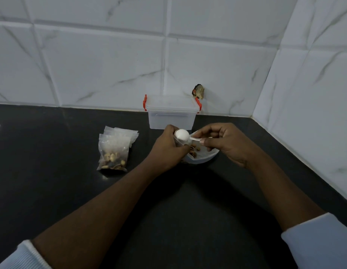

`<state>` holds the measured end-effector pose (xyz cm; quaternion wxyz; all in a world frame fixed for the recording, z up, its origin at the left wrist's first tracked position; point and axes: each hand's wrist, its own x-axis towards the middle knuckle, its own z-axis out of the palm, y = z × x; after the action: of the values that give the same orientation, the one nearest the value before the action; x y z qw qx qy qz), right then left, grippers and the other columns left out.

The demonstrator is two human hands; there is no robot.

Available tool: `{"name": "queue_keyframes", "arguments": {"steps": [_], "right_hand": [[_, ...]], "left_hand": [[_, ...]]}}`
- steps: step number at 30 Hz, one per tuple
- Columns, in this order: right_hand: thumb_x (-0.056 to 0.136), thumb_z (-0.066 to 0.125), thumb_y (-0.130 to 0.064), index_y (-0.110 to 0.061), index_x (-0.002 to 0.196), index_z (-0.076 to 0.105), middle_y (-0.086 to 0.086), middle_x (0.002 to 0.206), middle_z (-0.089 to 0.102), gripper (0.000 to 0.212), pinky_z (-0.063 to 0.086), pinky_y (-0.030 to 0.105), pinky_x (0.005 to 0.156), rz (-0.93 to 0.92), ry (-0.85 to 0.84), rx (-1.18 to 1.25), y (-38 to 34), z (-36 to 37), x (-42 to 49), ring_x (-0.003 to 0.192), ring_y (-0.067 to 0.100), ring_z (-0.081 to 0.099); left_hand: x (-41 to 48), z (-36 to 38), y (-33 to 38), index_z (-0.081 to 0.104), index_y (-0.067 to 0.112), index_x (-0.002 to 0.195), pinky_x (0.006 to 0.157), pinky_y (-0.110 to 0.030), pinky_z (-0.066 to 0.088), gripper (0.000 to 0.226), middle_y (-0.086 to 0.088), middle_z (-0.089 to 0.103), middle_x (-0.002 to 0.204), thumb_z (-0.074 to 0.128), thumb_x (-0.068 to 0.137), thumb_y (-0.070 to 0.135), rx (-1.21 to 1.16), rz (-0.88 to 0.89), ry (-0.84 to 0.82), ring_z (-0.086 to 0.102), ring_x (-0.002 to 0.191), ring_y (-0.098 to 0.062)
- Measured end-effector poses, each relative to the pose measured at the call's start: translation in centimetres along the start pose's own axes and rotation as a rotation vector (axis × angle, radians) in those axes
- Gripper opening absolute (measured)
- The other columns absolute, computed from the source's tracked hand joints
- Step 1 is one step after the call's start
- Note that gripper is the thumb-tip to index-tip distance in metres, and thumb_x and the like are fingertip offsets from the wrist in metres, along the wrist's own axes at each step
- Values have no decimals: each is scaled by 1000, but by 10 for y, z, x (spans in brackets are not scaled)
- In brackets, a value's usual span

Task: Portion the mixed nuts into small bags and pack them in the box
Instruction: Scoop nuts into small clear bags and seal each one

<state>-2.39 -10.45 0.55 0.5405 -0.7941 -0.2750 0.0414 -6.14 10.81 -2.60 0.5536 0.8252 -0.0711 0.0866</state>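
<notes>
2 hands meet above a white bowl on a dark counter, seen from the head camera. The left hand has its fingers curled round a small clear bag, which is largely hidden by those fingers and held over the bowl's left rim. The right hand pinches the handle of a white plastic spoon between thumb and fingertips, with the other fingers folded loosely. The spoon's round head lies against the top of the left hand, at the mouth of the bag, with its rounded back towards the camera. Whether it carries anything cannot be told. Mixed nuts lie in the bowl, just beneath the spoon handle.

To the left of the bowl, well apart from it, 1 filled bag of nuts lies on the counter, overlapping the near edge of a stack of clear bags. A translucent plastic box with 2 red clips stands behind the hands, close to a wall of white marbled tiles. A small dark object sits on the wall just behind the box's right corner. Pale sleeves cover both upper forearms.
</notes>
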Motion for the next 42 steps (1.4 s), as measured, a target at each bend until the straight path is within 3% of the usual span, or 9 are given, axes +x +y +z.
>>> {"name": "queue_keyframes", "arguments": {"steps": [4,10,14,18,21,27,30,32,42], "right_hand": [[90,67,0,-22,99,80,-7,98,78,27,50,27,75,-33,173,-254,2,-16,-2,85,7,66],[89,68,-7,-26,105,80,-12,100,73,27,42,17,72,80,-41,-683,9,-13,2,88,0,63],[87,66,-7,-25,103,81,-10,98,74,28,45,20,75,25,162,-633,11,-19,0,91,2,65],[93,65,-12,-22,115,78,-4,106,74,27,43,17,73,48,35,-735,16,-9,4,91,5,65],[92,66,-15,-20,103,81,-4,98,75,20,48,22,72,67,32,-747,8,-13,3,88,9,66],[89,68,-15,-20,82,82,-8,81,77,16,56,34,83,144,22,-602,0,-26,-5,86,10,71],[94,62,-7,-7,86,80,-1,77,76,20,50,16,60,206,19,-427,-3,-20,-4,63,0,65],[95,60,-7,-1,92,77,8,78,77,18,38,18,48,296,20,-278,-3,-14,-5,49,3,49],[98,55,0,4,100,66,19,87,72,12,22,13,36,547,144,501,10,-17,1,44,3,36]], "left_hand": [[1,-1,2,48,25,119,74,-26,61,38,12,56,108,73,92,16,-27,-27,-17,65,97,-11],[1,-1,4,48,27,120,71,-22,60,36,13,56,105,71,93,19,24,-44,-10,65,93,-11],[1,0,4,48,26,120,68,-21,59,35,11,57,106,71,94,20,23,-41,-11,66,91,-12],[0,0,4,49,25,121,71,-23,61,35,12,56,104,71,94,19,38,-35,-22,66,92,-11],[0,-1,5,48,24,122,72,-24,62,37,11,57,105,71,94,16,28,-39,-31,67,93,-12],[0,-1,6,48,25,123,69,-21,61,38,14,54,102,70,94,16,32,-53,-41,66,93,-10],[1,-2,6,47,26,124,73,-23,61,39,15,53,102,71,94,18,40,-65,-42,66,95,-12],[1,-2,7,47,26,124,71,-21,60,40,15,52,102,71,94,19,48,-71,-42,65,94,-12],[0,-3,8,47,28,119,59,-14,53,35,16,55,102,71,94,20,1,-62,-24,65,92,-8]]}}
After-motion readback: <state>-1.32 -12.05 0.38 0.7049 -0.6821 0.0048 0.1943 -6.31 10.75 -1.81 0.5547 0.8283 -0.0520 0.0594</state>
